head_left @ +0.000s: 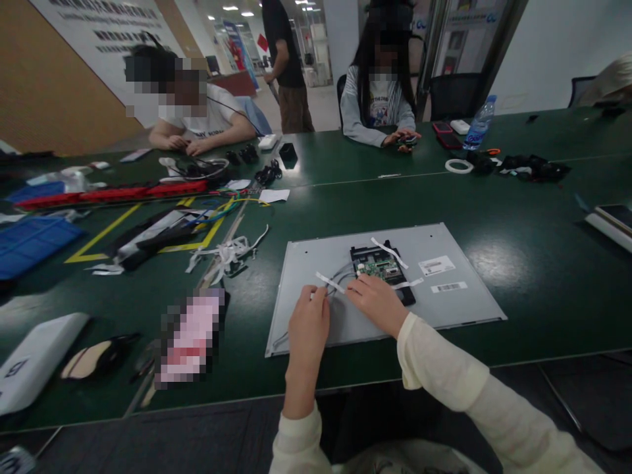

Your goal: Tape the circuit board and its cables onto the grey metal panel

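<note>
A flat grey display panel [469, 293] lies face down, with a black plastic bracket [407, 296] and a green circuit board [378, 268] on its back. Thin grey cables [340, 271] run left from the board beneath a strip of white tape [328, 282]. My left hand [309, 322] has its fingers pinched round the cable, left of the bracket. Closed just beside the board, my right hand [376, 299] has its fingertips at the lower end of that tape; what they hold is hidden. Two more tape strips [390, 253] cross the bracket.
Tangled white strips [230, 255], a phone [195, 336], a computer mouse [91, 355] and a white box [42, 359] lie to the left. Blue trays [37, 243] are farther left. Across the table [336, 204] sit two people, near a water bottle [481, 124] and a tape roll [459, 166].
</note>
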Tool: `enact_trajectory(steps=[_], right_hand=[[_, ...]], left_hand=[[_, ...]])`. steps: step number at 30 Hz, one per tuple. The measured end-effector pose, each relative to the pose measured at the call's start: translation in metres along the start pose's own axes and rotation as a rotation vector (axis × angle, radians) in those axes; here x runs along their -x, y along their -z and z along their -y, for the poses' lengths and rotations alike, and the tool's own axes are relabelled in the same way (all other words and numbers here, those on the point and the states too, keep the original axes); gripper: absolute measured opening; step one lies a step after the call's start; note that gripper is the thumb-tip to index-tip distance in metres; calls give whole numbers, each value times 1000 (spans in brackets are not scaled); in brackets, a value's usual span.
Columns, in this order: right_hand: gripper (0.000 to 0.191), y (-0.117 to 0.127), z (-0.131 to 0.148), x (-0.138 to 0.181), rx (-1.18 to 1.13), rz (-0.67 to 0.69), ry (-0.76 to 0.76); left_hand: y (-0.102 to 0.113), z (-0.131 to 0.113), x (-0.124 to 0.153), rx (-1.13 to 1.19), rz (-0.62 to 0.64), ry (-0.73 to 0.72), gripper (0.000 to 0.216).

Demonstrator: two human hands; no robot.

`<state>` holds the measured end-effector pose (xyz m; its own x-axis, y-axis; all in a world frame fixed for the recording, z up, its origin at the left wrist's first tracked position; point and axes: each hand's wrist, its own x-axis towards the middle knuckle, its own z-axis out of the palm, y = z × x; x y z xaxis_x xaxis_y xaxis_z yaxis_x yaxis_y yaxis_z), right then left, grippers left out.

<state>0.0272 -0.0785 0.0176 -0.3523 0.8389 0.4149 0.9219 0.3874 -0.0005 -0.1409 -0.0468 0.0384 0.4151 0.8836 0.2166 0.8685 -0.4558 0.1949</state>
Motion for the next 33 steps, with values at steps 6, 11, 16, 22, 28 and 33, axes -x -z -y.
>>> enact_trajectory(steps=[6,11,16,22,28,33], right_hand=[[9,4,4,-5,11,-32,-15],[14,0,9,-7,-27,25,-26],[17,-5,10,-5,-113,37,-23],[18,-5,14,-4,-117,1,2],[23,0,13,-3,-112,-66,-43],[28,8,6,-1,-106,-205,-129]], left_hand=[[0,0,-11,54,-2,28,18],[-3,-5,-11,90,-55,125,11],[-6,-8,-9,90,-84,158,16],[-8,-7,-7,79,-108,114,16],[-10,-7,-5,61,-110,78,21],[-13,-6,-5,27,-83,78,24]])
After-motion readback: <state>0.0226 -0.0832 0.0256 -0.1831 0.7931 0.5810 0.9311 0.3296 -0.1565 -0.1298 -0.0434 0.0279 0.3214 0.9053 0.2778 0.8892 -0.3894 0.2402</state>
